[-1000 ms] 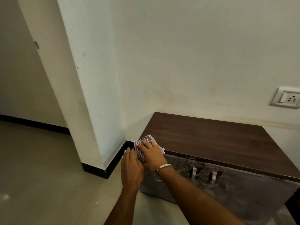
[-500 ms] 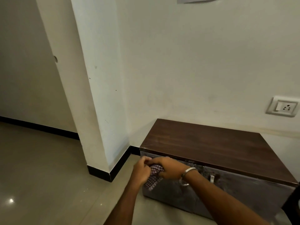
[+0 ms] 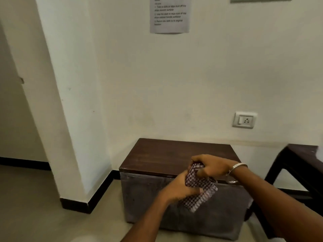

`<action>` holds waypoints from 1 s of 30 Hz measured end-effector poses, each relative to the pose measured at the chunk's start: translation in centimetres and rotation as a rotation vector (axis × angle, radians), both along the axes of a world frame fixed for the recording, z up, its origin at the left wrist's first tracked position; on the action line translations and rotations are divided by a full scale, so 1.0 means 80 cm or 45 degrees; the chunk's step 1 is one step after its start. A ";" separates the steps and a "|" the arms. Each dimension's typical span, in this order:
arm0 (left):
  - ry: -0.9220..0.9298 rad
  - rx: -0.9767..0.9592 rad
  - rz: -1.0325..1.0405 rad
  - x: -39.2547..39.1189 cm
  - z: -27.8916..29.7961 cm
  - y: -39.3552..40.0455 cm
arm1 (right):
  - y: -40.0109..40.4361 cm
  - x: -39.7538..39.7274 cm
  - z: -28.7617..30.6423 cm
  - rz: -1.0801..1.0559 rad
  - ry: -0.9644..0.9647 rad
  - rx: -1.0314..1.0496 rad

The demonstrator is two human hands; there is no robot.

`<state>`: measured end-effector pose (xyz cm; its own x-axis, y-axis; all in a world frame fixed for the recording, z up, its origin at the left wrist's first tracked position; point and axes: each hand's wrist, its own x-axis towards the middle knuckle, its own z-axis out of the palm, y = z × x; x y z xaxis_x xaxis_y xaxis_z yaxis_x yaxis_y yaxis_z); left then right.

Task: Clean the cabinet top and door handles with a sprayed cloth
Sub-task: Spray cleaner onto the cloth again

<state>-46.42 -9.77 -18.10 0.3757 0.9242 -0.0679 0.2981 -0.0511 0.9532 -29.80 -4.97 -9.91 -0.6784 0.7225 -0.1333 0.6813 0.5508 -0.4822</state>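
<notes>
A low cabinet stands against the wall, with a dark brown wooden top (image 3: 167, 154) and a worn grey front (image 3: 145, 198). In the air before its front edge I hold a red-and-white checked cloth (image 3: 201, 191) with both hands. My right hand (image 3: 213, 166), a metal bangle on its wrist, grips the cloth's upper part. My left hand (image 3: 178, 187) grips it lower down on the left, and a corner hangs below. The door handles are hidden behind my hands and the cloth.
A white pillar (image 3: 70, 102) with black skirting juts out left of the cabinet. A dark wooden table (image 3: 300, 159) stands close on the right. A socket plate (image 3: 244, 120) and a printed sheet (image 3: 169, 14) are on the wall behind. Beige floor lies at the left.
The cloth has come off the cabinet's left front corner and is now held in the air between both hands. The hands moved right, in front of the cabinet's middle. The view has pulled back.
</notes>
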 end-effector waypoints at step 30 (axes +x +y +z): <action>-0.687 -0.086 -0.235 0.432 0.158 0.044 | -0.149 0.464 0.100 -1.897 0.845 1.196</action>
